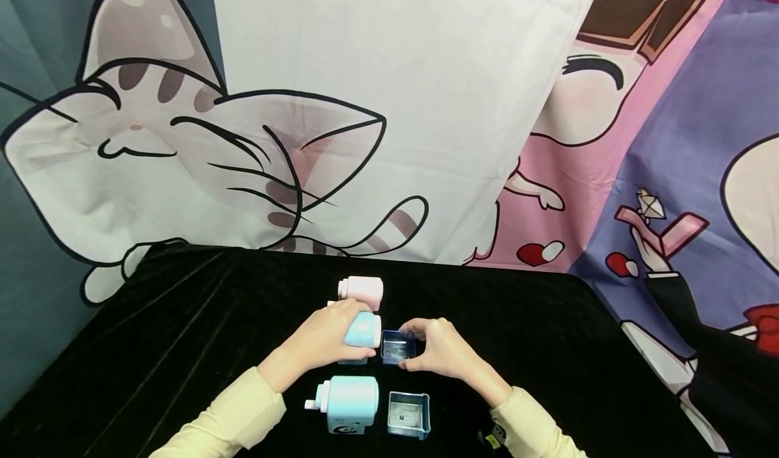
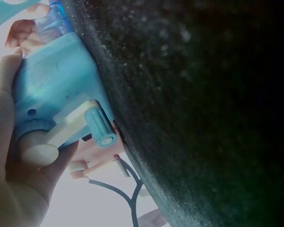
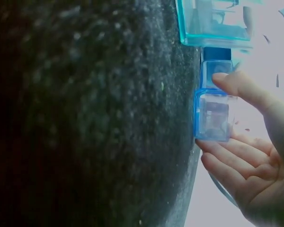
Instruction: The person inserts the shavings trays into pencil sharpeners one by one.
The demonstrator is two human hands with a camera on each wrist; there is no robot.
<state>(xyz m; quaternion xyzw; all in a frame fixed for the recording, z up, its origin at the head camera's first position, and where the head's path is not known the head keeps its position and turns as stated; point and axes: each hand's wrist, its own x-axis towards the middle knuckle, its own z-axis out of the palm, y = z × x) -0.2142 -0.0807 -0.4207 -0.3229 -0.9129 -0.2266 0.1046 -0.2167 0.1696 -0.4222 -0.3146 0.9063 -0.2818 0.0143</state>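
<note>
My left hand (image 1: 331, 336) grips a light blue crank pencil sharpener (image 1: 362, 329) that lies on the black cloth. In the left wrist view, its white crank arm (image 2: 68, 127) ends in a ribbed blue knob (image 2: 102, 127). Just right of it, my right hand (image 1: 447, 350) holds a clear blue shavings drawer (image 1: 397, 347) between thumb and fingers, its open side up. The right wrist view has the thumb on one side of the drawer (image 3: 212, 116) and fingertips at the other. The palm hides part of the sharpener.
Nearer me lies a pale turquoise sharpener (image 1: 349, 404), with a second clear drawer (image 1: 409, 414) to its right. A pink sharpener (image 1: 363, 292) lies beyond my left hand. The black cloth (image 1: 517, 323) runs back to a printed cartoon curtain (image 1: 395, 72).
</note>
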